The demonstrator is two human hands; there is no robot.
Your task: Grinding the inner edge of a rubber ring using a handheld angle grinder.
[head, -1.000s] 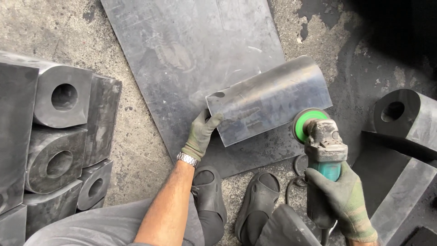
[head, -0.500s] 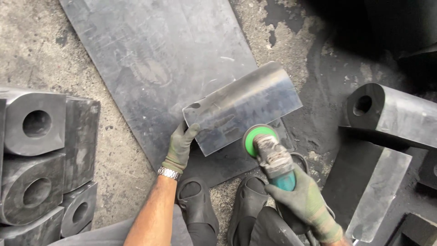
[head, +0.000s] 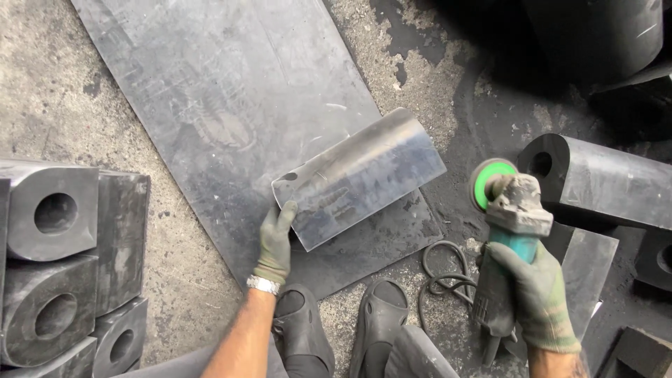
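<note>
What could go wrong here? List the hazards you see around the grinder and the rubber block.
1. The left hand steadies the curved rubber block at its near corner; if the angle grinder in the right hand works that end, the green disc may catch the glove.
2. The power cord coils beside the open shoes, a likely snag.

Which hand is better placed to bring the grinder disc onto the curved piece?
Right. The right hand already holds the teal angle grinder, its green disc beside the curved grey rubber piece; the left hand steadies that piece's corner.
</note>
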